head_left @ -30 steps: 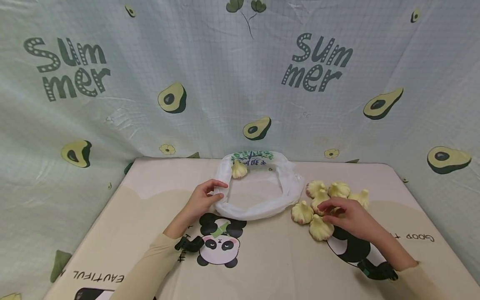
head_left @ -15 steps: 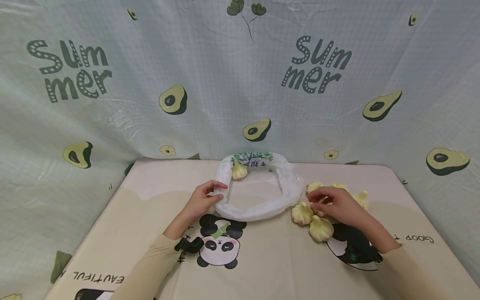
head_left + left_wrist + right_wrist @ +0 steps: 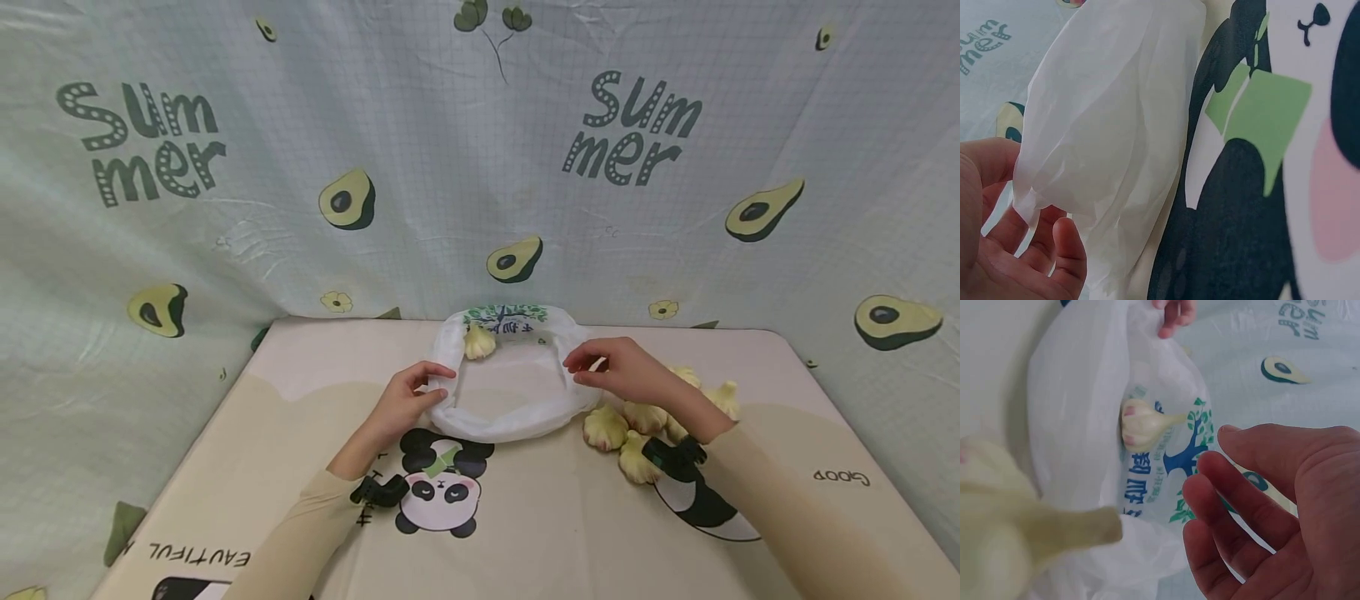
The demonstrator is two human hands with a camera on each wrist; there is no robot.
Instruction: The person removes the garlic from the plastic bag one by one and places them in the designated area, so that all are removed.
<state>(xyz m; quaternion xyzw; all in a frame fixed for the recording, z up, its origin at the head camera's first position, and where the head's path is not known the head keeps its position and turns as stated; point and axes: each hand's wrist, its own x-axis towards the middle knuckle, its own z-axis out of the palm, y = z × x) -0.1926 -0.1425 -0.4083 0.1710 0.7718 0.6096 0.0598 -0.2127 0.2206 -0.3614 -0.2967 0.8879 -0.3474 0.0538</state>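
Note:
A white plastic bag (image 3: 495,427) with a green and blue tree print lies with its mouth wide at the far middle of the table. One garlic bulb (image 3: 479,342) sits inside, near the back left; in the right wrist view it rests against the print. My left hand (image 3: 408,396) holds the bag's left rim, fingers curled at the plastic (image 3: 1104,125). Over the right rim hovers my right hand (image 3: 618,367), fingers loosely bent, nothing showing between them (image 3: 1254,512). Several garlic bulbs (image 3: 606,427) lie right of the bag, partly hidden by the right forearm.
The table (image 3: 540,517) wears a beige cloth with panda prints. Behind it hangs a pale curtain (image 3: 435,167) with avocado prints, close to the bag's back side. A large blurred garlic bulb (image 3: 1022,519) fills the right wrist view's left edge.
My right hand has moved left and away from me, from over the garlic pile to the bag's right rim. The left hand and the bag have stayed in place.

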